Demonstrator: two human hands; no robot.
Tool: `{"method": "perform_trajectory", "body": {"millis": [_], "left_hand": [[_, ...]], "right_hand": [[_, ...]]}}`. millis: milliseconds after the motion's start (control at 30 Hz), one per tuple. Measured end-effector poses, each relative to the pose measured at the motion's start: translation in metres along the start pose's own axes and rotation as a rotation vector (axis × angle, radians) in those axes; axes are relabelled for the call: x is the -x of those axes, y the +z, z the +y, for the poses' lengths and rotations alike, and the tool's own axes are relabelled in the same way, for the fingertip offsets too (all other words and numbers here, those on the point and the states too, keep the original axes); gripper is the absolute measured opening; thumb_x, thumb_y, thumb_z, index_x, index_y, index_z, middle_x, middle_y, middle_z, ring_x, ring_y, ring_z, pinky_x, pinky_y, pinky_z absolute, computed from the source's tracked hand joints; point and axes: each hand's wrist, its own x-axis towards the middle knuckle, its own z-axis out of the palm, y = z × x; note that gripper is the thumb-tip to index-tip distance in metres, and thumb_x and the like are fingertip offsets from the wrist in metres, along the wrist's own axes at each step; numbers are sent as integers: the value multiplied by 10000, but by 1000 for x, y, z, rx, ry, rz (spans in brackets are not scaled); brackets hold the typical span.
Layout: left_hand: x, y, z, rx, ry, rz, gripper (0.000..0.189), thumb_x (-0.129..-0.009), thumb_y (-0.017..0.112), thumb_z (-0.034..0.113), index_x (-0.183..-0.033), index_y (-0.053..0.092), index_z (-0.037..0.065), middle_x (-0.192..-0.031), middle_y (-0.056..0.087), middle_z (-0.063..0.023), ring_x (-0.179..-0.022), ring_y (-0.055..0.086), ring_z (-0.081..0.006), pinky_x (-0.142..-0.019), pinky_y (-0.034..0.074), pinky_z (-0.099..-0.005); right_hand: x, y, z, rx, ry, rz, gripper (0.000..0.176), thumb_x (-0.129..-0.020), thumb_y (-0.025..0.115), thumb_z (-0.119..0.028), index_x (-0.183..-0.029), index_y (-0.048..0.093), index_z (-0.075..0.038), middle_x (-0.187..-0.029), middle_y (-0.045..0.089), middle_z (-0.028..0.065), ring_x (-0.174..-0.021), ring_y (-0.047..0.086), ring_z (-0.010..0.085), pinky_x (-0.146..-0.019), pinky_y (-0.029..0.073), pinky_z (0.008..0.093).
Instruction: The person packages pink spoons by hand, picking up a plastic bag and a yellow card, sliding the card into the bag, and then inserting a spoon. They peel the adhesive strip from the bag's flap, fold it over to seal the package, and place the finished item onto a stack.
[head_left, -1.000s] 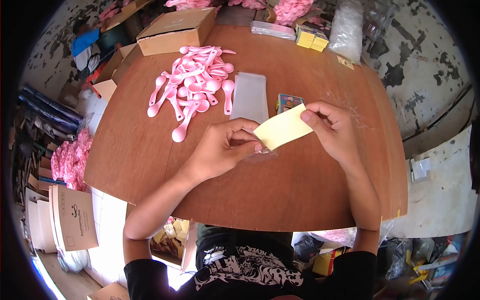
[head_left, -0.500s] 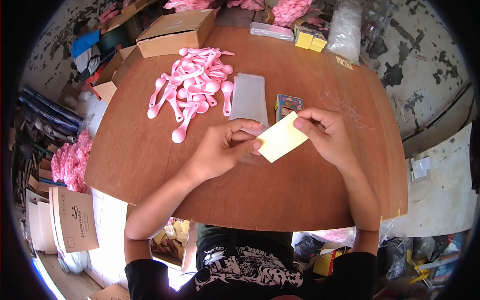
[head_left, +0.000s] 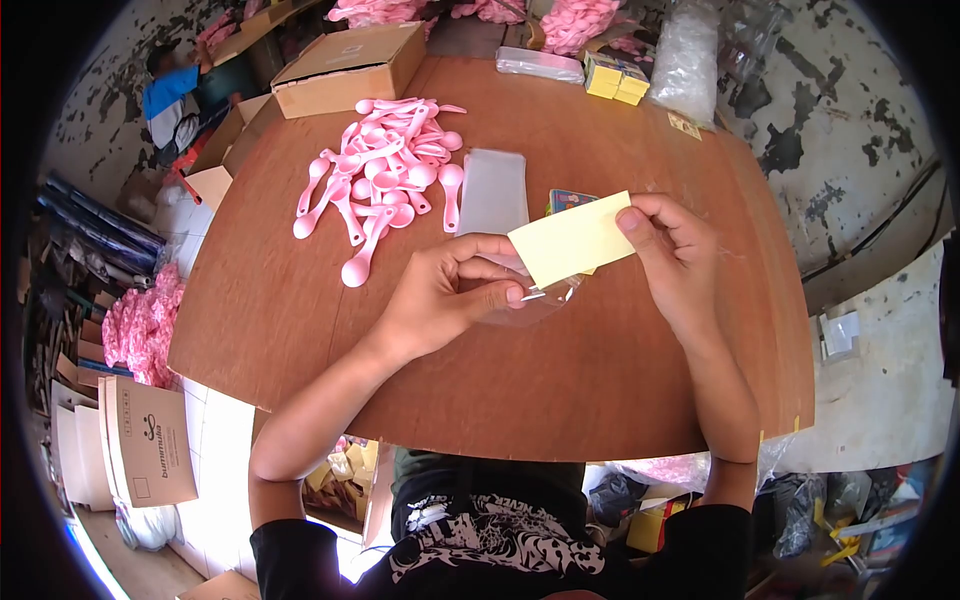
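My right hand (head_left: pixel 676 245) pinches a pale yellow card (head_left: pixel 572 240) by its upper right end, thumb on the near face. Its left end overlaps the fingertips of my left hand (head_left: pixel 447 293). The left fingers are closed on a clear plastic bag (head_left: pixel 530 314), whose shiny film hangs below the card. Beyond the left hand lies a stack of clear plastic bags (head_left: pixel 495 185). A small pile of printed cards (head_left: pixel 570 200) sits behind the yellow card, mostly hidden by it. To the left spreads a heap of pink plastic spoons (head_left: pixel 385 170).
The brown wooden table (head_left: pixel 480 400) carries a cardboard box (head_left: pixel 350 68) at the back left. More card stacks (head_left: pixel 614 78), a bag pack (head_left: pixel 540 65) and a roll of clear plastic (head_left: pixel 686 60) stand at the back. A person (head_left: pixel 175 100) is at the far left.
The yellow card has moved up and right with my right hand, away from the left thumb. The clear bag in my left hand now shows more plainly below it.
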Motion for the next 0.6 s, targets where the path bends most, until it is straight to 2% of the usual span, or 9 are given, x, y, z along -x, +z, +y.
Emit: {"method": "perform_trajectory", "body": {"millis": [67,133,200,233,333,400,467,600], "left_hand": [[1,-1,0,-31,6,8,345,-897,657,-5,-1221,556,-63,-1032,719,-130,-933,667,-106,-815,533,-234],[1,-3,1,27,-68,-8,385,-903,660,19,-1253,521,-63,-1037,714,-146,-944,675,-134,-829,544,-263],[1,1,3,22,-76,-21,372,-907,663,38,-1244,543,-62,-1036,716,-128,-936,661,-106,-810,538,-246],[2,3,4,20,-87,-30,360,-911,665,58,-1235,565,-62,-1036,719,-110,-928,646,-79,-792,532,-228],[1,11,5,93,-108,-52,366,-919,666,89,-1239,570,-61,-1022,723,-98,-904,639,-69,-761,531,-231],[-2,12,7,13,-101,-72,370,-922,660,86,-1243,564,-73,-1032,718,-108,-903,644,-77,-770,533,-235],[-6,14,11,-66,-93,-99,375,-926,655,82,-1247,558,-84,-1041,714,-119,-902,649,-85,-778,536,-238],[-14,21,15,-62,-78,-92,353,-929,658,108,-1225,581,-68,-1002,723,-101,-848,639,-62,-717,529,-226]], "right_hand": [[2,-3,-1,16,59,-73,213,-943,654,-180,-955,682,31,-804,659,11,-706,548,39,-613,435,208],[2,-3,-2,32,112,-143,214,-943,654,-187,-955,684,25,-799,661,13,-700,546,39,-606,432,210],[4,-2,-4,57,152,-194,218,-938,657,-195,-956,685,20,-784,661,17,-688,547,42,-594,434,218],[5,-1,-6,59,152,-193,218,-938,657,-195,-956,685,20,-784,661,17,-688,547,42,-594,434,218],[7,3,-10,155,123,-250,198,-937,653,-169,-966,685,24,-788,666,24,-694,555,44,-587,438,222],[9,7,-9,123,105,-305,174,-936,648,-137,-975,684,29,-791,673,32,-704,566,45,-588,447,225],[12,9,-9,89,85,-289,153,-932,645,-105,-977,682,36,-794,676,37,-703,571,42,-587,453,219],[13,10,-9,56,65,-204,121,-909,674,-92,-939,685,24,-774,678,35,-680,577,47,-584,453,211]]}}
